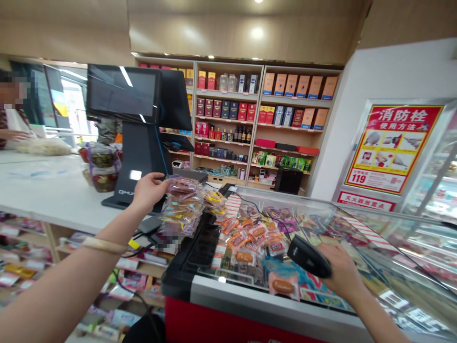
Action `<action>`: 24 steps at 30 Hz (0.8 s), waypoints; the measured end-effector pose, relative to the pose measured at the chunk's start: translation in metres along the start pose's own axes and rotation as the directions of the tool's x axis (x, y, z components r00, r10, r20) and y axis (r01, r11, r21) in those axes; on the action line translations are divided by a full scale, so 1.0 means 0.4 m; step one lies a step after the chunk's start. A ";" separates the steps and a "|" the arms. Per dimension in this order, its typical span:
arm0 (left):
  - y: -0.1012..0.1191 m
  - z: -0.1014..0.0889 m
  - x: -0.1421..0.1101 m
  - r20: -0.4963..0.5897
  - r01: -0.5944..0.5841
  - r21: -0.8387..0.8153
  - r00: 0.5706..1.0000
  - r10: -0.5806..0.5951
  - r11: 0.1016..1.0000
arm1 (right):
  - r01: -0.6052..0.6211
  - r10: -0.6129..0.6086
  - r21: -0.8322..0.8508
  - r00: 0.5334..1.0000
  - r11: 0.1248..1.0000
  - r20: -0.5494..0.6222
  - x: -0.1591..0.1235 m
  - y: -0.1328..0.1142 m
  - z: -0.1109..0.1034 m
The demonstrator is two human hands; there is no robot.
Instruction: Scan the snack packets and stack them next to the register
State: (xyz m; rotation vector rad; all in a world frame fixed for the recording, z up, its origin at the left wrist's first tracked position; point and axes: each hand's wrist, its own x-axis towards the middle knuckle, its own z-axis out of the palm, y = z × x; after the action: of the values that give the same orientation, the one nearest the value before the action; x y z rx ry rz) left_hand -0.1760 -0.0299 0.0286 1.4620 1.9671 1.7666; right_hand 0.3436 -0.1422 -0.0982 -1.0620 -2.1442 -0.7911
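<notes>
My left hand (148,191), a bangle on its wrist, is closed on the edge of a snack packet (183,185) at the top of a pile of clear-wrapped snack packets (182,214). Its fingertips are partly hidden by the packet. In my right hand (339,267) is a black barcode scanner (310,257), its head pointing left over the glass-topped display case (264,293). Below and left of the scanner, orange-wrapped sausages (250,236) lie heaped on the glass. One larger packaged sausage (283,286) lies near the front edge.
A black point-of-sale terminal (139,138) stands on the white counter (46,190), beside stacked jars (102,166). Another person (14,124) is behind the counter's far left. Shelves (226,95) of boxes and bottles line the back wall. A scanner cable (257,205) crosses the case.
</notes>
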 end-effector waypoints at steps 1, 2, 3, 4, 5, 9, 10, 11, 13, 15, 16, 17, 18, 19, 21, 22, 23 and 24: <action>-0.006 -0.001 0.003 0.012 -0.029 0.079 1.000 0.028 0.996 | -0.004 0.004 0.000 1.000 1.000 -0.002 0.003 -0.002 0.001; -0.009 -0.002 0.006 0.028 -0.048 0.135 0.999 0.045 0.990 | -0.004 0.004 0.000 1.000 1.000 0.000 0.005 -0.003 0.003; -0.012 -0.004 0.007 0.034 -0.061 0.173 0.998 0.056 0.983 | -0.008 0.008 -0.001 1.000 1.000 0.001 0.007 -0.004 0.005; -0.012 -0.007 0.006 0.024 -0.076 0.203 0.997 0.073 0.976 | -0.014 0.014 -0.003 1.000 1.000 0.002 0.008 -0.005 0.006; -0.010 -0.010 0.002 -0.009 -0.095 0.224 0.995 0.100 0.970 | -0.021 0.021 -0.005 1.000 1.000 0.003 0.008 -0.006 0.009; 0.014 -0.015 -0.077 -0.241 -0.365 0.223 0.878 0.414 0.904 | -0.039 0.039 -0.016 0.999 0.999 -0.006 0.008 -0.005 0.021; 0.022 -0.009 -0.112 -0.256 -0.466 0.188 0.827 0.501 0.865 | -0.046 0.046 -0.023 0.999 0.999 -0.014 0.009 -0.003 0.026; 0.028 0.002 -0.151 -0.220 -0.566 0.133 0.784 0.581 0.814 | -0.053 0.052 -0.032 0.998 0.998 -0.025 0.010 0.000 0.032; 0.035 0.044 -0.231 -0.009 -0.693 -0.038 0.721 0.693 0.720 | -0.060 0.057 -0.055 0.997 0.997 -0.050 0.014 0.011 0.046; 0.032 0.111 -0.296 0.266 -0.673 -0.162 0.675 0.689 0.722 | -0.054 0.049 -0.075 0.997 0.996 -0.067 0.024 0.024 0.062; 0.027 0.151 -0.319 0.381 -0.637 -0.182 0.656 0.651 0.749 | -0.065 0.060 -0.081 0.996 0.995 -0.067 0.031 0.030 0.071; 0.021 0.193 -0.334 0.477 -0.601 -0.172 0.643 0.600 0.781 | -0.075 0.070 -0.080 0.995 0.994 -0.068 0.039 0.035 0.079; 0.015 0.236 -0.342 0.554 -0.563 -0.125 0.643 0.528 0.817 | -0.095 0.091 -0.072 0.995 0.993 -0.050 0.049 0.039 0.086; 0.009 0.277 -0.344 0.627 -0.535 -0.054 0.639 0.445 0.843 | -0.126 0.124 -0.064 0.992 0.990 -0.036 0.060 0.043 0.094; 0.000 0.353 -0.335 0.723 -0.501 0.098 0.630 0.284 0.860 | -0.192 0.191 -0.053 0.981 0.980 -0.027 0.082 0.050 0.110; -0.003 0.386 -0.328 0.748 -0.495 0.152 0.623 0.227 0.856 | -0.211 0.209 -0.039 0.977 0.977 -0.040 0.093 0.055 0.119; -0.007 0.415 -0.321 0.763 -0.492 0.186 0.617 0.190 0.851 | -0.236 0.234 -0.029 0.971 0.971 -0.049 0.104 0.061 0.129; -0.010 0.441 -0.316 0.772 -0.489 0.206 0.613 0.166 0.848 | -0.263 0.261 -0.017 0.964 0.965 -0.055 0.115 0.068 0.139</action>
State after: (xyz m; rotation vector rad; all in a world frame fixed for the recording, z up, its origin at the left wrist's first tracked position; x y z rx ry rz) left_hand 0.0015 0.0059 -0.0910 2.3257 1.6887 0.5836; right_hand 0.3296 -0.0664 -0.0934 -1.2911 -1.9038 -0.7119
